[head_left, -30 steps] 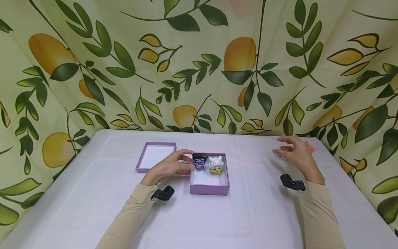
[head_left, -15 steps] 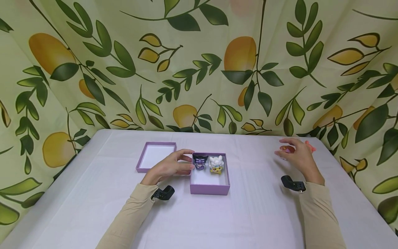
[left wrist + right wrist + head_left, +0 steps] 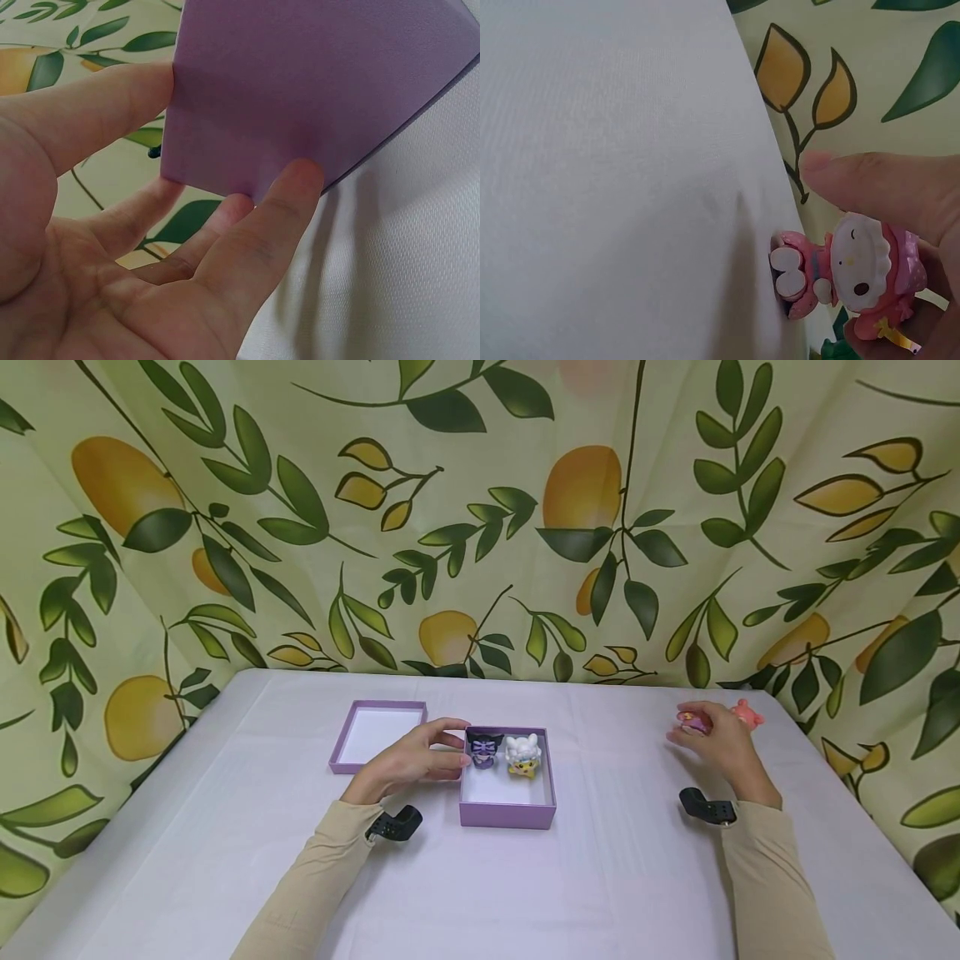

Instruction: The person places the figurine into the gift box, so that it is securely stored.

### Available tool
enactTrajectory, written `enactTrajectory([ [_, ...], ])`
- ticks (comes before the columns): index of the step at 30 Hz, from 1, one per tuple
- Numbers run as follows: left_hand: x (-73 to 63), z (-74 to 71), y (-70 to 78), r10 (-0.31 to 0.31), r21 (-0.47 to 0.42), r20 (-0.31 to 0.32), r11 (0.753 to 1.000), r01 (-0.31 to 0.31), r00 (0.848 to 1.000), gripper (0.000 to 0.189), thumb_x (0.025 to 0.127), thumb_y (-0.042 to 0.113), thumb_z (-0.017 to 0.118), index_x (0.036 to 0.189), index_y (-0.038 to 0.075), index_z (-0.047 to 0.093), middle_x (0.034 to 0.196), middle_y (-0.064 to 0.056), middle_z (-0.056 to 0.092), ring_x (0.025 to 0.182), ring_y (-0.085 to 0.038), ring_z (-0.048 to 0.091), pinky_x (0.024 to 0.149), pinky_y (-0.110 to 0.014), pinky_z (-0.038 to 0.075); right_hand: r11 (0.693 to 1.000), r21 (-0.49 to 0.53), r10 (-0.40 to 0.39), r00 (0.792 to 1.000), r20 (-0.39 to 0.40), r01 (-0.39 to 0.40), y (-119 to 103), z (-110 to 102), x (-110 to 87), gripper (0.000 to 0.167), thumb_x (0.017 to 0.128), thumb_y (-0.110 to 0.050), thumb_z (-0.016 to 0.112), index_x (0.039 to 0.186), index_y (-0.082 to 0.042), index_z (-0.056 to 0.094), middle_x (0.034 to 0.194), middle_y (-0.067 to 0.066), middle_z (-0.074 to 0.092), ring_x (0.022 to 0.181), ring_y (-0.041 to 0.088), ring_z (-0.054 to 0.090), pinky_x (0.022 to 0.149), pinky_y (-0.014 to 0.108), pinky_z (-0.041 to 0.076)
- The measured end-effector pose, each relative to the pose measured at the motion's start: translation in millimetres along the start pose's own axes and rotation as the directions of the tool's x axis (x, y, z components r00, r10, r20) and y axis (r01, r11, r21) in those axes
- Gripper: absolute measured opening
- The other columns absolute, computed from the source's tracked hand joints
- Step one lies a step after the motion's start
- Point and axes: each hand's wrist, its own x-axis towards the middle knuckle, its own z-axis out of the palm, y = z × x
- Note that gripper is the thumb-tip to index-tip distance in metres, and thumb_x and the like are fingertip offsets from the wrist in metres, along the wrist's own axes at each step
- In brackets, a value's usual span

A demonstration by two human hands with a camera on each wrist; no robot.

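Note:
A purple box (image 3: 507, 815) stands open on the table. Inside, a black-and-purple figurine (image 3: 483, 750) is next to a white figurine (image 3: 523, 757) with yellow at its base. My left hand (image 3: 411, 762) rests on the box's left side and back corner; in the left wrist view, fingertips (image 3: 298, 180) touch its outer wall. At the far right, my right hand (image 3: 718, 737) holds a pink figurine (image 3: 862, 262) with a white winking face. Its fingers curl behind the figurine, while the thumb stretches along one side. The feet are at the tabletop; whether they touch is unclear.
A shallow purple-edged lid (image 3: 378, 768) lies inner side up, left of the box. A coral figurine (image 3: 747, 714) is just beyond my right hand, partly hidden by it. A fruit-and-leaf patterned curtain (image 3: 480, 527) hangs behind the white table (image 3: 600, 877).
My right hand has shifted slightly right and lower, and the pink figurine appears turned, showing more pink and purple. More of the coral figurine shows. My left hand and the box stay put.

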Motion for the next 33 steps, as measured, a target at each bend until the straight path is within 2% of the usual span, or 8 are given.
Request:
enactTrajectory([
  [2, -0.3, 0.1, 0.4, -0.001, -0.004, -0.001, 1.0, 0.001, 1.0, 0.061, 0.091, 0.003, 0.068, 0.147, 0.005, 0.041, 0.132, -0.023, 0.046, 0.099, -0.023, 0.066, 0.094, -0.038, 0.06, 1.0, 0.002, 0.004, 1.0, 0.004, -0.004, 1.0, 1.0, 0.3, 0.056, 0.088, -0.016, 0.075, 0.133, 0.007, 0.052, 0.13, 0.033, 0.053, 0.116, 0.047, 0.051, 0.099, 0.063, 0.048],
  [3, -0.3, 0.1, 0.6, -0.002, -0.005, -0.001, 1.0, 0.002, 1.0, 0.061, 0.091, 0.003, 0.068, 0.147, 0.005, 0.041, 0.132, -0.023, 0.046, 0.099, -0.023, 0.066, 0.094, -0.038, 0.06, 1.0, 0.001, 0.008, 1.0, 0.006, -0.008, 1.5, 1.5, 0.5, 0.056, 0.088, -0.016, 0.075, 0.133, 0.006, 0.052, 0.13, 0.034, 0.053, 0.117, 0.047, 0.051, 0.1, 0.064, 0.047],
  [19, 0.5, -0.5, -0.3, 0.0, -0.003, 0.001, 1.0, 0.0, 1.0, 0.06, 0.092, 0.004, 0.068, 0.146, 0.005, 0.041, 0.132, -0.023, 0.046, 0.097, -0.022, 0.066, 0.094, -0.038, 0.06, 1.0, 0.004, -0.011, 1.0, -0.012, 0.011, 6.9, 3.9, 0.4, 0.052, 0.091, -0.006, 0.068, 0.136, 0.007, 0.047, 0.132, 0.037, 0.048, 0.118, 0.052, 0.046, 0.101, 0.069, 0.043],
  [33, 1.1, -0.3, -0.7, 0.019, -0.003, 0.005, 1.0, -0.019, 1.0, 0.06, 0.092, 0.002, 0.067, 0.146, 0.002, 0.041, 0.129, -0.023, 0.047, 0.092, -0.019, 0.066, 0.093, -0.038, 0.06, 0.999, -0.002, 0.051, 0.999, -0.014, -0.051, 9.3, 5.7, 1.3, 0.054, 0.09, -0.008, 0.07, 0.138, 0.006, 0.047, 0.133, 0.037, 0.049, 0.121, 0.052, 0.046, 0.103, 0.069, 0.043],
])
